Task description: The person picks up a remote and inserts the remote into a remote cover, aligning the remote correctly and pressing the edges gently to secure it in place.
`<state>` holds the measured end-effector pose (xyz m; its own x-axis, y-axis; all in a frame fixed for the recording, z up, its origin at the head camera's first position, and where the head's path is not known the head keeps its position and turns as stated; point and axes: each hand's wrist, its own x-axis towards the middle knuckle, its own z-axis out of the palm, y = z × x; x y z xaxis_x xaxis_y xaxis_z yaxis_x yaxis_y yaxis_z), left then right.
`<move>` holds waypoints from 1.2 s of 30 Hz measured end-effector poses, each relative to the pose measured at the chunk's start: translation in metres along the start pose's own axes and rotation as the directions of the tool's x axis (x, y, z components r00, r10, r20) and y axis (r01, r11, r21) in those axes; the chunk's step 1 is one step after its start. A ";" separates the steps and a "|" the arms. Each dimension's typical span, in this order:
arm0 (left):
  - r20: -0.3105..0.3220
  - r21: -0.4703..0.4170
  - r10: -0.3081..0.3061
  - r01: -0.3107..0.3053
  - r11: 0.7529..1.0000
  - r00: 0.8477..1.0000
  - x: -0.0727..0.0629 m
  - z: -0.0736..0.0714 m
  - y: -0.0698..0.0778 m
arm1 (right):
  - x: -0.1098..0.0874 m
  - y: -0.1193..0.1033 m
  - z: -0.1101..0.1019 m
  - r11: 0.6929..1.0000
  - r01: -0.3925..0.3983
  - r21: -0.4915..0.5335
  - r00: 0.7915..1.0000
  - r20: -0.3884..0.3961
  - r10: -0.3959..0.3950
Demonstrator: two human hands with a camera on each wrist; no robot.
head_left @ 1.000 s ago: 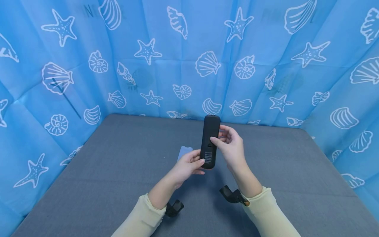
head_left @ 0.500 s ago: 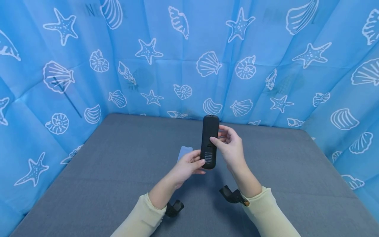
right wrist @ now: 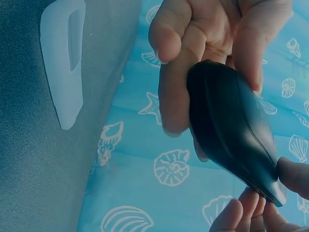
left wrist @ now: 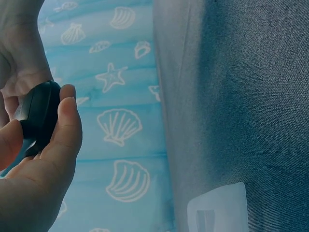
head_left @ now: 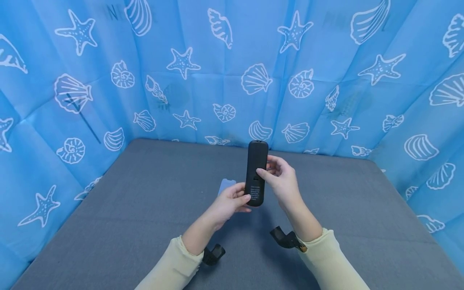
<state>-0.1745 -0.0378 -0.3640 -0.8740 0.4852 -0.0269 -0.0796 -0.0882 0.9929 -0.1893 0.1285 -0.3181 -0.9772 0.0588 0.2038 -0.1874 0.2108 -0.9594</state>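
Observation:
A black remote control [head_left: 257,155] is held up off the table, its back with small printed text toward the head camera. My left hand [head_left: 226,204] grips its lower end, thumb on the back and fingers behind. On its right edge, my right hand [head_left: 285,183] pinches the middle, with the thumb pressed on the back near a small catch mark. The right wrist view shows the remote's side [right wrist: 227,116] between both hands. A pale blue flat piece, perhaps a sleeve [head_left: 226,184], lies on the table behind the left hand; a cut-out shows in the pale piece [right wrist: 60,58].
The grey cloth-covered table [head_left: 163,181] spreads around both arms. A blue curtain [head_left: 217,92] printed with shells and starfish hangs along its back and sides. Black camera mounts [head_left: 284,238] are strapped at both wrists.
Both hands keep their hold on the remote, almost still. The remote has barely shifted, and the head view drifts slightly.

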 end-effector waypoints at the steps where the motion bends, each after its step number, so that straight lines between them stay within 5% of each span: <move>1: -0.002 -0.003 -0.001 0.001 1.000 1.000 0.000 0.000 0.000 | 0.000 0.000 0.000 1.000 -0.002 -0.003 1.000 0.004 0.002; 21: -0.091 -0.073 -0.061 0.054 0.996 0.994 0.002 -0.001 -0.001 | -0.004 0.007 0.000 0.999 -0.040 -0.019 0.994 0.104 0.041; 36: -0.190 -0.036 -0.023 0.016 0.999 0.982 0.003 -0.001 -0.003 | -0.005 0.009 0.002 0.998 -0.051 0.025 0.992 0.114 0.048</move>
<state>-0.1777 -0.0366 -0.3671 -0.9471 0.3130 -0.0711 -0.1109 -0.1112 0.9876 -0.1863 0.1284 -0.3279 -0.9900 -0.0424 0.1342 -0.1397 0.1827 -0.9732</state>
